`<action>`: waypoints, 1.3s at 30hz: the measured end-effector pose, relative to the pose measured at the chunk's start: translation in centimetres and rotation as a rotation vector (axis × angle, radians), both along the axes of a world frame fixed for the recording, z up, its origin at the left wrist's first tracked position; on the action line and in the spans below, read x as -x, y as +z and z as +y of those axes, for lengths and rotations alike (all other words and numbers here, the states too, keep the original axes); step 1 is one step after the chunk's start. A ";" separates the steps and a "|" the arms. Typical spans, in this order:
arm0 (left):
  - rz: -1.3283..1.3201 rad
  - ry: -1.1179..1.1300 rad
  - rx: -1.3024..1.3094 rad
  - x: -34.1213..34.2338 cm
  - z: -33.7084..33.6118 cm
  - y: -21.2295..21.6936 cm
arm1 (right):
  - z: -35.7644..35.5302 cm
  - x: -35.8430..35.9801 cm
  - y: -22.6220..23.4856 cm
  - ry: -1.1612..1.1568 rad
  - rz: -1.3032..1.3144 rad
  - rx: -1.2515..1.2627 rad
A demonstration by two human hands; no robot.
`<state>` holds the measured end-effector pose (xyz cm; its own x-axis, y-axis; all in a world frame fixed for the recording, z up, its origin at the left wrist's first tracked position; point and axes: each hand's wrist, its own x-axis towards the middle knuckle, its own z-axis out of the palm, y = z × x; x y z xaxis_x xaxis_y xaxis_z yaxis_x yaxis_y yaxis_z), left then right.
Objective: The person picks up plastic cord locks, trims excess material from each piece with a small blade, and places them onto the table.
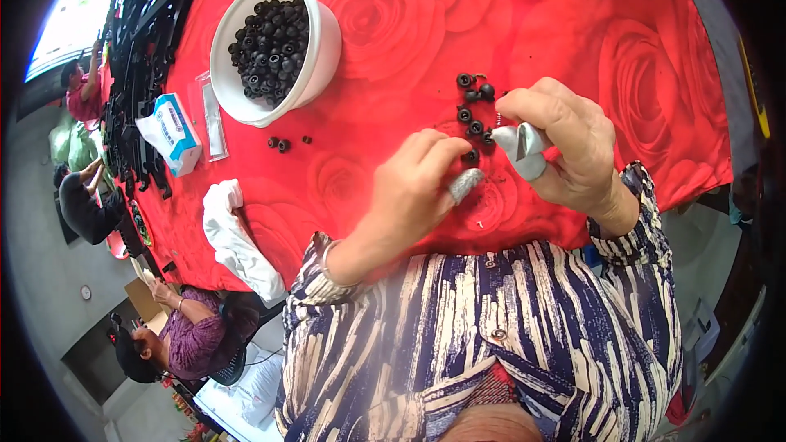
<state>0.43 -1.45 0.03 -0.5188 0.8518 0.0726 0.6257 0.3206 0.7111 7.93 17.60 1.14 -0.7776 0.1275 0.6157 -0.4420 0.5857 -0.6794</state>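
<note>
My left hand [413, 180] is curled, with a small black round cap [469, 155] between its index fingertip and its thumb. Grey tape wraps that thumb [466, 186]. My right hand [569, 143] is just to the right, its thumb and a finger pressed together. Silver-grey wrapping [524, 151] covers their tips and hides whatever is in the pinch. Several more black caps [465, 115], some showing a ringed hole, lie loose on the red cloth just beyond and between my hands.
A white tub [323, 57] full of black caps stands at the far left. Two caps [283, 146] lie below it. Further left are a tissue pack [173, 135], a white cloth [233, 237] and piled black strips [151, 49]. Other people [192, 331] sit along the left side.
</note>
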 end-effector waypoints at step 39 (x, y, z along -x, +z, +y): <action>-1.759 0.218 -0.390 0.7 -0.8 -0.9 | -1.0 0.4 -1.9 0.257 -0.164 -0.026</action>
<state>-0.27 -2.22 -0.84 -0.2897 0.8358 -0.4664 -0.8816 -0.0432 0.4700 7.54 16.59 -0.76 -0.8717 -0.1002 0.4796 -0.4634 0.4867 -0.7406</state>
